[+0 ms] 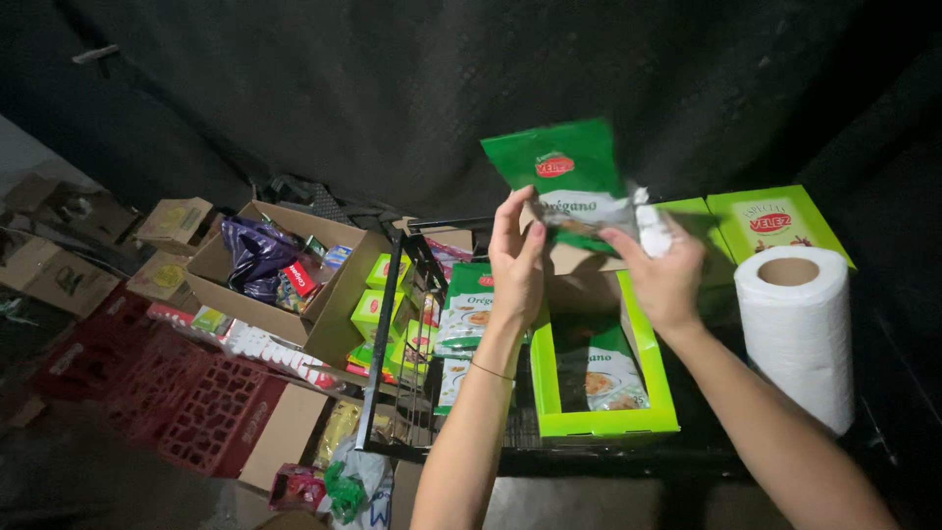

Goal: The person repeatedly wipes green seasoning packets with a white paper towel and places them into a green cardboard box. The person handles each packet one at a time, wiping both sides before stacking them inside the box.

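**Green packet held up, both hands**

Left of frame: cardboard box (324, 294) of mixed goods, red crates (211, 412) below it. Centre: my left hand (515, 260) steadies the green packet (574, 177), fingers flat against it. My right hand (662, 270) pinches its lower edge, above the green display box (603, 422). Far right: paper roll (797, 329).
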